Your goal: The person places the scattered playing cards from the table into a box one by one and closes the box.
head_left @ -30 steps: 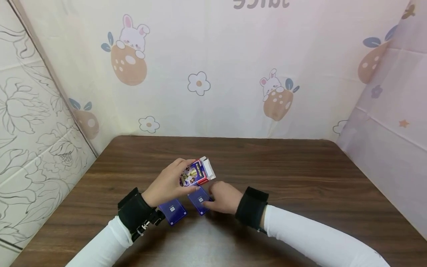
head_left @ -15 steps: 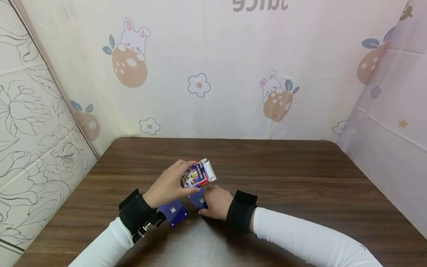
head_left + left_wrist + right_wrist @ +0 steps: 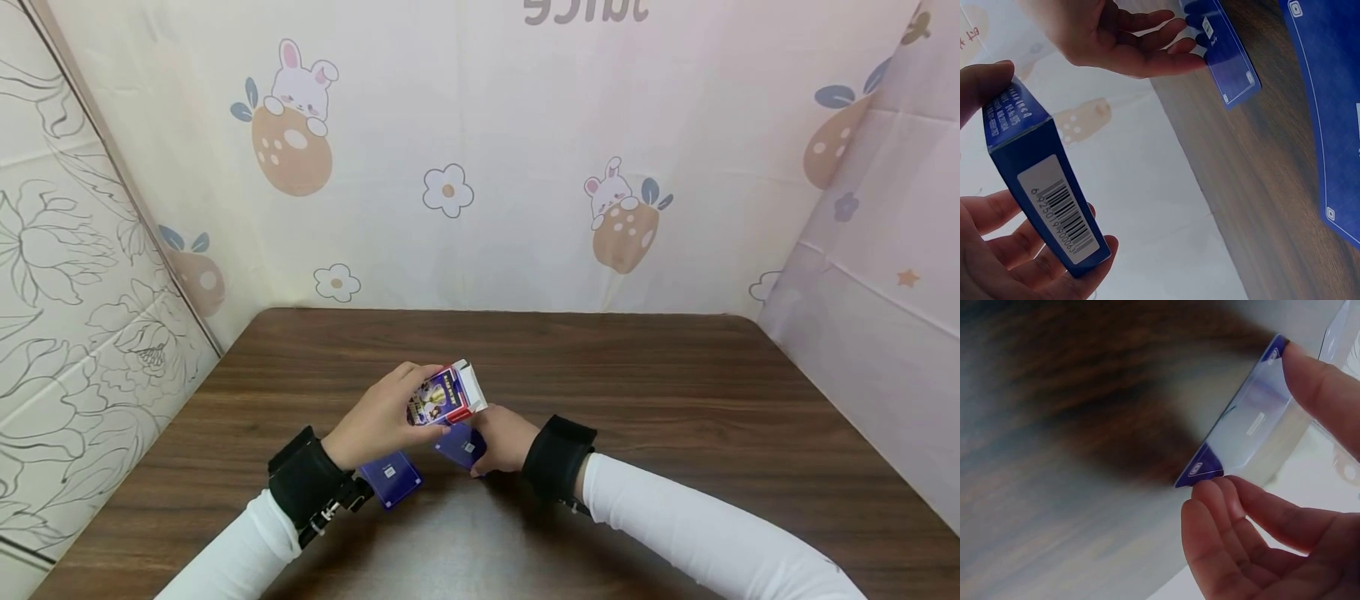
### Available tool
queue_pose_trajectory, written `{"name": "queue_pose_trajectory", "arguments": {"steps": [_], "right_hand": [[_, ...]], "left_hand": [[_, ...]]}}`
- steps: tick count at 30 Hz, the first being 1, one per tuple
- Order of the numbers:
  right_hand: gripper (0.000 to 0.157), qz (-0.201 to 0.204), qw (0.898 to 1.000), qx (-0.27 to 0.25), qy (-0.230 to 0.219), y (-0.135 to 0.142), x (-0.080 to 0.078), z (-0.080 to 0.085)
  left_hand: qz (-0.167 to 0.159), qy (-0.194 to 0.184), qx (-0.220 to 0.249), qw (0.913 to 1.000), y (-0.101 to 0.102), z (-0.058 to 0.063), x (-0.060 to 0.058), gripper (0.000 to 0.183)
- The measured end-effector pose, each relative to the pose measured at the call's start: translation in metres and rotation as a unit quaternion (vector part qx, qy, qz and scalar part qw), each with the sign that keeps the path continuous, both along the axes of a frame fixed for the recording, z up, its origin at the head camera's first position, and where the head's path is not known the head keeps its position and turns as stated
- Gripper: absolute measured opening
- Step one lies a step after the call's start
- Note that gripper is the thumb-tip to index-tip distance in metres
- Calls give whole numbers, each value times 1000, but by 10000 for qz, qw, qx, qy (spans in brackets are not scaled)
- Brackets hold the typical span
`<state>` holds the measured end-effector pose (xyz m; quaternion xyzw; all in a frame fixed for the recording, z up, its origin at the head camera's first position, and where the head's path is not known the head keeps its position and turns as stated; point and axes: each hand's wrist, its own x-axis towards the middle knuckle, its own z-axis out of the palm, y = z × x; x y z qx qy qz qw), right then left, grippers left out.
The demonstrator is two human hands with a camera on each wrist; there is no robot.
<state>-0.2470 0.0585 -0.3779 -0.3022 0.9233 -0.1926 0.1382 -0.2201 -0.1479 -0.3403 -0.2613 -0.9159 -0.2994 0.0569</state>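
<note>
My left hand (image 3: 382,421) grips a small blue-and-red card box (image 3: 438,397) between thumb and fingers, its white flap end open toward the right. A barcode shows on the box's end (image 3: 1060,209) in the left wrist view. My right hand (image 3: 507,437) holds a blue playing card (image 3: 460,446) by its opposite edges, thumb on one side and fingertips on the other, as the right wrist view shows. This card (image 3: 1254,419) is close over the table, just below the box's open end in the head view. A second blue card (image 3: 392,479) lies near my left wrist, partly hidden by it.
The brown wooden table (image 3: 637,392) extends around both hands. A pale curtain (image 3: 525,108) with rabbit and fruit prints hangs behind it, and a flower-patterned panel (image 3: 90,275) stands at the left.
My right hand first moved slightly left over the card, then back right; the card has turned and shifted right with it. My left hand and the box stay nearly still.
</note>
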Motion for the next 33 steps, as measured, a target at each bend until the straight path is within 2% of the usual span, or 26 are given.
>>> {"name": "queue_pose_trajectory", "arguments": {"steps": [6, 13, 25, 33], "right_hand": [[61, -34, 9990, -226, -377, 6, -5, 3], [60, -88, 9988, 59, -477, 11, -10, 3], [74, -181, 9977, 157, -634, 11, -9, 1], [78, -137, 9975, 32, -699, 12, -11, 1]], "left_hand": [[-8, -16, -48, 10000, 2, -1, 0, 73], [-96, -53, -44, 9999, 5, -4, -1, 72], [-145, -122, -58, 9998, 8, -5, -1, 73], [-133, -146, -84, 9998, 9, -5, -2, 73]]}}
